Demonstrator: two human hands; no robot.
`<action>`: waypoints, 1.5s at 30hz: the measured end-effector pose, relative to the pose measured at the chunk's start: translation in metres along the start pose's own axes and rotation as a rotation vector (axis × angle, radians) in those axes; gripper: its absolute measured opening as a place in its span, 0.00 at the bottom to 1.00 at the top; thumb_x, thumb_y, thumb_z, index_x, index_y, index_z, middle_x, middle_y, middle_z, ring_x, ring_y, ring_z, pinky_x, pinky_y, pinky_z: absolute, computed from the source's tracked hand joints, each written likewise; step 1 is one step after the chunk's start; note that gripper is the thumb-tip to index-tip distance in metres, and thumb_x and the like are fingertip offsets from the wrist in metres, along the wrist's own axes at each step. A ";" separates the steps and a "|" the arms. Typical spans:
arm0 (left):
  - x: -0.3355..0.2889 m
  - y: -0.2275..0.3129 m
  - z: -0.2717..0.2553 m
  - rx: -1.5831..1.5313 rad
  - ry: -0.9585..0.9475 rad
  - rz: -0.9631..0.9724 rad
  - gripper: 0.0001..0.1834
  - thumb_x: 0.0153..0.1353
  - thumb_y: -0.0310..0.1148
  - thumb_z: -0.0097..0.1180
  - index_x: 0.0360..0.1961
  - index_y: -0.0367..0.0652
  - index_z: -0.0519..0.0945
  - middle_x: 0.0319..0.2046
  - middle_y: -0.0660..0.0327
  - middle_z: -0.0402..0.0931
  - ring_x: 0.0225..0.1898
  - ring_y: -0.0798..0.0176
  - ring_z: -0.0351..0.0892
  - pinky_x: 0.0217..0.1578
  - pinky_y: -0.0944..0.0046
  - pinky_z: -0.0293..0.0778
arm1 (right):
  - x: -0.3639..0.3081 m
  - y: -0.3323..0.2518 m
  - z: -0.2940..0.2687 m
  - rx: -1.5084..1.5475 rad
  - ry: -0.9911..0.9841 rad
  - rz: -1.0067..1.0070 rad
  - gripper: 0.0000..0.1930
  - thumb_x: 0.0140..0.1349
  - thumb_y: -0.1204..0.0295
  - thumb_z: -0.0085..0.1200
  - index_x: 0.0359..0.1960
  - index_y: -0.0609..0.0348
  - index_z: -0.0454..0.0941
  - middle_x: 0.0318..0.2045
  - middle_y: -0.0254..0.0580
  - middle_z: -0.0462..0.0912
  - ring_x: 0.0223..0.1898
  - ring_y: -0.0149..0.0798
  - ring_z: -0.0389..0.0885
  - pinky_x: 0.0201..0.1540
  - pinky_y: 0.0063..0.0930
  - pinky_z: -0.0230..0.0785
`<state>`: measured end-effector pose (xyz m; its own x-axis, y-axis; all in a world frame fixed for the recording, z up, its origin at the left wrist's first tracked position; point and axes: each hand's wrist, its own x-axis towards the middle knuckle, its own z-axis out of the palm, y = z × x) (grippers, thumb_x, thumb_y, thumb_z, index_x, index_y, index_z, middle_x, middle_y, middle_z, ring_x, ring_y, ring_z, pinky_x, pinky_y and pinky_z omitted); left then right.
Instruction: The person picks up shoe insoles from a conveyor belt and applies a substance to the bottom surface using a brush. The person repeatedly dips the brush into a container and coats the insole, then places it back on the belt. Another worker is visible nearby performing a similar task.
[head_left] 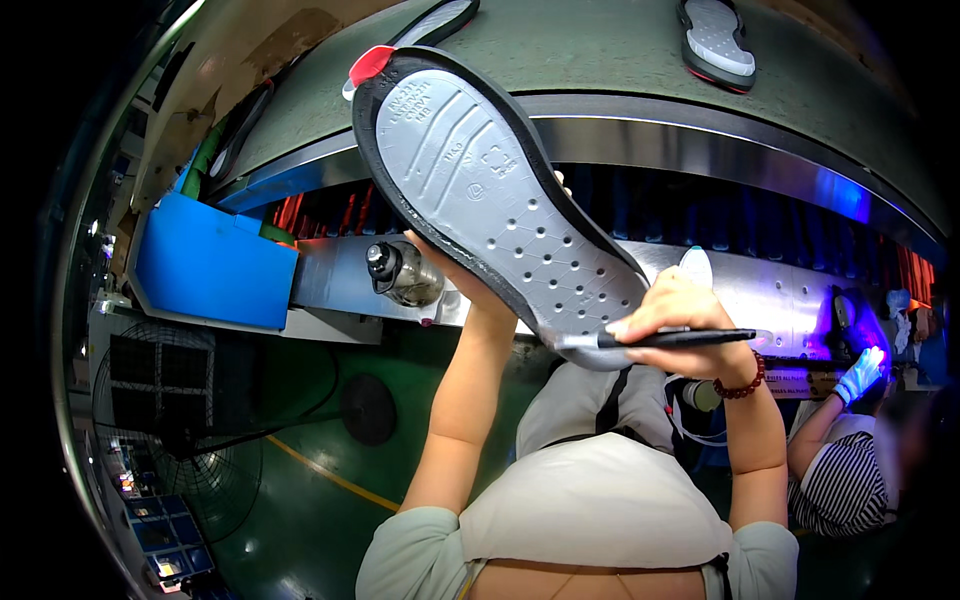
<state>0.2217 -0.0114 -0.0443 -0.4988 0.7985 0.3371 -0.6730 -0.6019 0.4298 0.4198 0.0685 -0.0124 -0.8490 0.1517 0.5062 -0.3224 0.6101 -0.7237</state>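
Note:
A large shoe sole (pixel 500 200), grey inside with a black rim and a red tab at its far end, is held up tilted in front of me. My left hand (pixel 462 272) grips it by its left edge, fingers wrapped behind; a few fingertips show past the right edge. In my right hand (pixel 682 312) is a slim brush (pixel 690 339) with a black handle, pinched between thumb and fingers. Its tip points left and meets the rim at the sole's near end, where it looks blurred. A red bead bracelet circles my right wrist.
Beyond a metal edge runs a green conveyor belt (pixel 610 65) carrying more soles, one (pixel 717 45) at far right. A clear bottle (pixel 405 275) stands on the metal ledge, beside a blue panel (pixel 212 262). A fan (pixel 180 400) is at lower left. A co-worker's gloved hand (pixel 860 376) shows at right.

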 end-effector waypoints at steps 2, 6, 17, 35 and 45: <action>-0.001 0.004 -0.002 0.019 0.033 0.012 0.53 0.40 0.74 0.37 0.57 0.40 0.52 0.48 0.41 0.58 0.47 0.47 0.64 0.46 0.52 0.65 | -0.005 -0.003 -0.008 0.179 -0.110 0.048 0.09 0.40 0.75 0.61 0.26 0.57 0.80 0.25 0.33 0.80 0.25 0.29 0.73 0.35 0.23 0.59; 0.002 0.005 -0.018 0.051 0.142 0.077 0.53 0.41 0.74 0.36 0.58 0.42 0.51 0.50 0.41 0.56 0.48 0.46 0.63 0.47 0.51 0.64 | -0.012 0.008 -0.001 0.033 0.107 0.144 0.09 0.39 0.77 0.60 0.27 0.60 0.79 0.26 0.38 0.80 0.26 0.34 0.74 0.32 0.23 0.62; -0.002 0.007 -0.044 0.009 0.166 0.096 0.41 0.52 0.66 0.31 0.58 0.46 0.55 0.56 0.57 0.55 0.54 0.56 0.58 0.54 0.58 0.55 | -0.035 0.016 0.008 0.198 0.093 0.350 0.11 0.41 0.80 0.59 0.30 0.60 0.79 0.30 0.39 0.79 0.32 0.31 0.71 0.39 0.24 0.63; -0.040 -0.003 -0.035 -0.317 0.008 -0.502 0.16 0.46 0.34 0.48 0.34 0.33 0.71 0.32 0.52 0.75 0.32 0.59 0.76 0.38 0.63 0.72 | -0.037 0.003 0.046 0.501 0.121 0.315 0.11 0.42 0.82 0.58 0.30 0.64 0.77 0.33 0.46 0.79 0.32 0.34 0.76 0.39 0.23 0.67; -0.008 0.003 -0.001 -0.128 -0.071 -0.818 0.33 0.45 0.32 0.48 0.56 0.40 0.58 0.43 0.54 0.71 0.40 0.61 0.74 0.43 0.66 0.69 | -0.015 0.008 0.021 0.371 -0.119 0.178 0.09 0.43 0.80 0.59 0.29 0.64 0.77 0.30 0.46 0.80 0.35 0.39 0.79 0.38 0.26 0.70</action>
<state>0.2226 -0.0194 -0.0465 0.2079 0.9781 0.0137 -0.8674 0.1779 0.4647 0.4207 0.0546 -0.0359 -0.9403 0.1258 0.3163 -0.2767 0.2584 -0.9256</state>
